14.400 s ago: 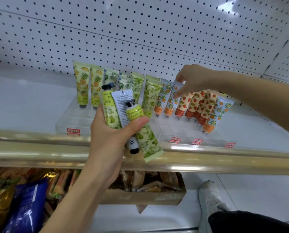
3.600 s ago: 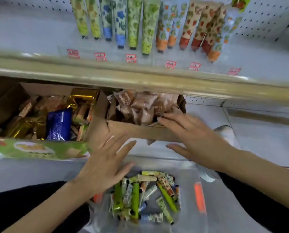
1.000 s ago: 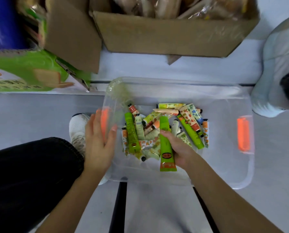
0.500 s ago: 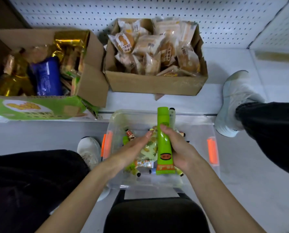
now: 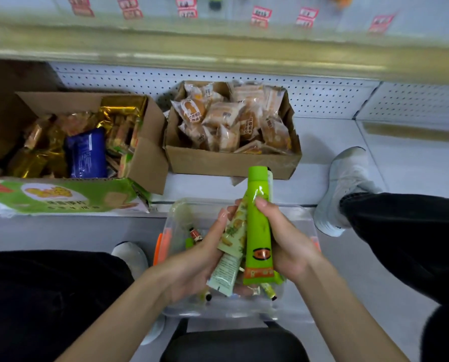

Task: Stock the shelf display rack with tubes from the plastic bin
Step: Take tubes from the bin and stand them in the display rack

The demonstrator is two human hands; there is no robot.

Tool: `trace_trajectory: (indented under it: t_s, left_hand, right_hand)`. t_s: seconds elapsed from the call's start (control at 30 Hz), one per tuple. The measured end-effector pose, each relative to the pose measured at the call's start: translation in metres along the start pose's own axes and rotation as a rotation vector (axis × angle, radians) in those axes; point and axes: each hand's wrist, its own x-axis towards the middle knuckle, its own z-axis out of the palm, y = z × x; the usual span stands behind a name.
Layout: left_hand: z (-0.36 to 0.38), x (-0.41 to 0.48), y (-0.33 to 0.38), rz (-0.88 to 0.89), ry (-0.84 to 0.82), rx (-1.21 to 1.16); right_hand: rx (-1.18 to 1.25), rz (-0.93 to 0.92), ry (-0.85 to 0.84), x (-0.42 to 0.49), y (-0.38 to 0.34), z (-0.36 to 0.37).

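In the lower centre, my left hand (image 5: 192,265) is curled round a pale tube (image 5: 234,241) and my right hand (image 5: 288,246) grips a green tube (image 5: 258,231), both over the plastic bin (image 5: 213,313). I should gather them facing one way before I lift them to the display rack (image 5: 223,14), which is blurred at the top.

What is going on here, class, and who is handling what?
A person leans over a clear plastic bin. Their right hand grips a bright green tube, and their left hand holds a pale tube beside it. More tubes lie loose in the bin. Both held tubes are raised above it, below the shelf.
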Motion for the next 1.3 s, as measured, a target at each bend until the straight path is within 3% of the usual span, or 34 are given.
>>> trace_trajectory:
  t_s: [0.43,0.77,1.0,1.3]
  left_hand:
    - [0.036,-0.011,0.032,0.291,0.217,-0.099]
    - [0.034,-0.009,0.034,0.464,0.382,-0.083]
    - [0.03,-0.009,0.033,0.497,0.404,-0.108]
    - [0.027,-0.011,0.042,0.475,0.367,-0.09]
  right_hand:
    - [-0.164,-0.266,-0.245,-0.023,-0.049,0.017]
    - [-0.142,-0.267,-0.264,-0.015,-0.052,0.032]
    - [-0.012,-0.18,-0.071,-0.018,-0.048,0.041]
    - [0.004,-0.287,0.026,-0.017,-0.048,0.045]
